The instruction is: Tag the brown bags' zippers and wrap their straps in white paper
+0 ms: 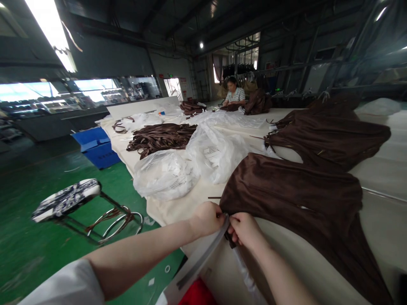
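Note:
A dark brown satin-like garment (295, 190) lies spread over the cloth-covered table, its narrow left end reaching my hands. My left hand (208, 218) is closed in a pinch at that end, beside the top of a greyish translucent strip (206, 254). Just right of it, my right hand (244, 231) has its fingers closed on the garment's narrow end, where a short dark piece hangs below them. From there a crumpled whitish wrapped length (244, 273) runs down towards me. My fingers hide the exact grip points. A thin brown cord (214, 197) sticks out to the left.
Clear plastic bags (210, 152) lie beyond my hands, with a heap of brown straps (165, 137) behind them. Another brown garment (327, 135) lies at right. A patterned stool (68, 199) and blue box (97, 146) stand left. A co-worker (234, 93) sits across the table.

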Demonstrator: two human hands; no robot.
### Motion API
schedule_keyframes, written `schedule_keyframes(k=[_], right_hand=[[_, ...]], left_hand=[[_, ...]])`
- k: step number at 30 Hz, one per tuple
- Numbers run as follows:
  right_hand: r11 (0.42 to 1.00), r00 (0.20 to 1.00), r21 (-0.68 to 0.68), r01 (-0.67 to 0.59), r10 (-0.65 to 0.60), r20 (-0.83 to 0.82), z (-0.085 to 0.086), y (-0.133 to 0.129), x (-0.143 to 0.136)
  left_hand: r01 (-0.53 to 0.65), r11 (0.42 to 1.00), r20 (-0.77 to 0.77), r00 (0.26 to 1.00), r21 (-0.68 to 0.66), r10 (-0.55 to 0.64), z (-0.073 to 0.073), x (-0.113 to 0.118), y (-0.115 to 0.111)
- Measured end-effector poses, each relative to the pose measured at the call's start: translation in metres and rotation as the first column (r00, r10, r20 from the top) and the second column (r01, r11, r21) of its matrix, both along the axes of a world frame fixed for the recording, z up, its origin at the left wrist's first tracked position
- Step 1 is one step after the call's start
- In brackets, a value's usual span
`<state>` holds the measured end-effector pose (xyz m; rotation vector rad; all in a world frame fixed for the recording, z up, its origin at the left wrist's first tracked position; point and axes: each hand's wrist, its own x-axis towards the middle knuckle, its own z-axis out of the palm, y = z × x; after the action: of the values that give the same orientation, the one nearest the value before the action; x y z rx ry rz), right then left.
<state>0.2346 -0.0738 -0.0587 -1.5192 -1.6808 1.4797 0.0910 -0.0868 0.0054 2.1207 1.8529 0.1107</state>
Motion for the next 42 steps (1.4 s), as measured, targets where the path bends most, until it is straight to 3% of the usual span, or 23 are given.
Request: schedule_keyframes(k=[6,9,14,21,28,33,38,42], right_hand=[[0.975,0.992,0.202,0.097,-0.111,0.062,0.007,0.001,0.003],[0.969,0.992,0.219,0.115,-0.124,0.027,0.009,0.001,0.005],[0.990,0.989,0.056,0.126,-0.121,-0.088,0.002,0.001,0.000],[0.953,0.922,-0.242,0.180,-0.249,-0.298,0.001,0.004,-0.004],[0.863,0.750,-0.465,0.197,-0.438,-0.496,0.020,0.005,-0.008],[0.797,0.752,-0.593,0.117,-0.461,-0.471,0.034,0.014,-0.016],[0.801,0.730,-0.565,0.197,-0.505,-0.461,0.031,0.028,-0.036],[0.817,0.692,-0.504,0.279,-0.535,-0.484,0.022,0.032,-0.051]], left_hand=[[-0.091,0.993,0.185,0.977,-0.077,0.104,-0.010,-0.001,0.003],[-0.161,0.978,0.373,0.906,-0.132,0.200,-0.016,-0.002,0.004],[-0.221,0.959,0.517,0.809,-0.178,0.282,-0.026,-0.002,0.001],[-0.104,0.981,0.618,0.765,-0.162,0.183,-0.027,-0.010,0.003],[-0.012,0.997,0.563,0.825,-0.077,0.054,-0.015,-0.021,0.017],[0.038,0.997,0.448,0.894,-0.065,-0.005,0.003,-0.035,0.031],[0.053,0.998,0.359,0.933,-0.040,-0.035,0.013,-0.045,0.037],[0.026,0.999,0.278,0.960,0.029,-0.033,0.009,-0.044,0.037]])
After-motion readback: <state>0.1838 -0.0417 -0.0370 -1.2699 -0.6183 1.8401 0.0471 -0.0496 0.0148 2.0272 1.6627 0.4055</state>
